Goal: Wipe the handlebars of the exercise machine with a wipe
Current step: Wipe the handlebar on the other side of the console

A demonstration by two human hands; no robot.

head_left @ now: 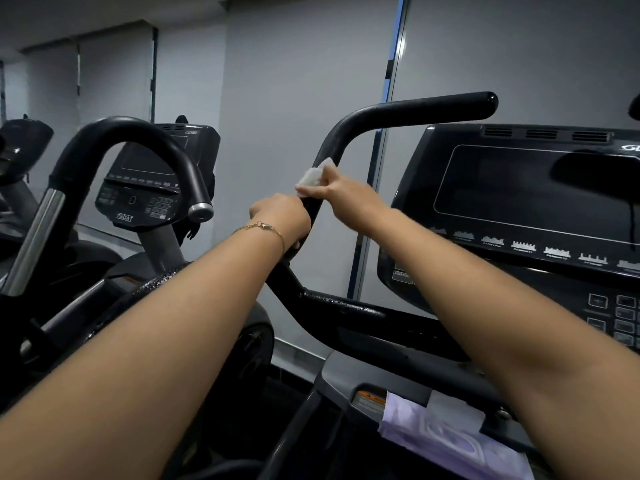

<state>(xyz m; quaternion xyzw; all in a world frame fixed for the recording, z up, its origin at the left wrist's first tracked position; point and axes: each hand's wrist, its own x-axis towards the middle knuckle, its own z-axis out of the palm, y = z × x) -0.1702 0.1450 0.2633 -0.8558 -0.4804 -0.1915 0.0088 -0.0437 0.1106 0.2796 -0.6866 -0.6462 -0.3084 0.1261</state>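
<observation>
A black handlebar (398, 110) of the exercise machine rises from the frame at the centre and bends right at the top. My left hand (280, 216), with a thin gold bracelet at the wrist, grips the bar's sloping shaft. Just above it my right hand (332, 190) holds a white wipe (313, 174) pressed against the same shaft, fingers wrapped round the wipe and the bar. The wipe shows partly above my fingers.
The machine's dark console (526, 202) with its button panel stands at the right. A purple wipe packet (450, 441) lies on the ledge at the lower right. A second machine with a curved handlebar (121, 133) and its own console (149, 181) stands at the left. A grey wall is behind.
</observation>
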